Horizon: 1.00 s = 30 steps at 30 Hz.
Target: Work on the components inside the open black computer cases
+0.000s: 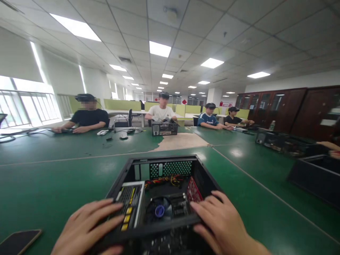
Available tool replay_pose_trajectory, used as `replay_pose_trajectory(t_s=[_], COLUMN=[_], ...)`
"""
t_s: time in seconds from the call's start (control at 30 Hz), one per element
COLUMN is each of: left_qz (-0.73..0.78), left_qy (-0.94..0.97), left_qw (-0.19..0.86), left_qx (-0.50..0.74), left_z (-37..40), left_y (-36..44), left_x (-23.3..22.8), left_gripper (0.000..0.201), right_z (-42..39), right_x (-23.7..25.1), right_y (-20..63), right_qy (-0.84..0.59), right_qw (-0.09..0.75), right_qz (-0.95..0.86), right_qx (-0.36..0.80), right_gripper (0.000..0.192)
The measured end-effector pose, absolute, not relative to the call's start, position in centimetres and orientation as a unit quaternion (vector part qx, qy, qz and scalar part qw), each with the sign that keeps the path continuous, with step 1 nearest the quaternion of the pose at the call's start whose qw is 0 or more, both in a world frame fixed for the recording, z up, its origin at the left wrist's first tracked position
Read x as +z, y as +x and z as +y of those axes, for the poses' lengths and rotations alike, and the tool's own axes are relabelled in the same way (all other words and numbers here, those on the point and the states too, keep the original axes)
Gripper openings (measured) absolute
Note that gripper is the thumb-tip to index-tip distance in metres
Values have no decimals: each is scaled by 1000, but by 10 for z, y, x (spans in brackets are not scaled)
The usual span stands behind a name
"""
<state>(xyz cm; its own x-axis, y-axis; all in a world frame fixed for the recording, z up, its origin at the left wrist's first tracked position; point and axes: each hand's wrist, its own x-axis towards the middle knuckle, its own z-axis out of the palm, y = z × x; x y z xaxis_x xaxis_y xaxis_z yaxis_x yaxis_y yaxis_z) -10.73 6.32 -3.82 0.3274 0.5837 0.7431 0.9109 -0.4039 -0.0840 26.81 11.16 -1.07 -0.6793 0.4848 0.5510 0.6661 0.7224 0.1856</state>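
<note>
An open black computer case [156, 229] lies in front of me on the green table. My left hand [89, 225] grips its near left edge, with the fingers reaching over the power supply [135, 202] and its yellow-marked label. My right hand [223, 219] is closed over the near right corner, fingers over the rim. Inside the case, a cooling fan [159, 209] with a blue hub sits near the middle. A red circuit card [194, 191] stands at the right wall. Red and yellow cables [174, 180] lie near the perforated far wall.
A dark flat phone-like object [20, 242] lies at lower left. Across the table [66, 180], a person [162, 112] works at another case [164, 128]. More people sit on both sides. More cases [318, 177] stand at right. A mouse [123, 136] and cables lie at far left.
</note>
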Motion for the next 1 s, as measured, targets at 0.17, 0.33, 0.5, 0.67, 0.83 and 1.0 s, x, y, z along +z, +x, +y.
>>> replay_pose_trajectory(t_s=[0.17, 0.33, 0.5, 0.67, 0.83, 1.0], left_qz=[-752, -729, -715, -669, -529, -384], left_qy=[-517, -592, -623, -674, -788, -873], left_qw=[262, 234, 207, 186, 166, 114], left_qx=[-314, -252, -241, -251, -267, -278], left_z=[195, 246, 231, 203, 160, 118], left_y=[-68, -29, -22, 4, 69, 152], left_x=[-13, -11, -24, -35, -22, 3], left_gripper=[70, 74, 71, 68, 67, 70], right_z=[243, 282, 275, 260, 218, 180], right_x=[28, 32, 27, 55, 117, 164], right_y=[170, 91, 102, 166, 257, 366], right_qy=[-623, -618, -578, -570, -528, -600], right_qw=[131, 103, 54, -25, -70, -1], right_qz=[-766, -778, -813, -822, -843, -795], right_qx=[-89, -48, -30, 6, 72, 90], right_gripper=[46, 60, 60, 53, 49, 47])
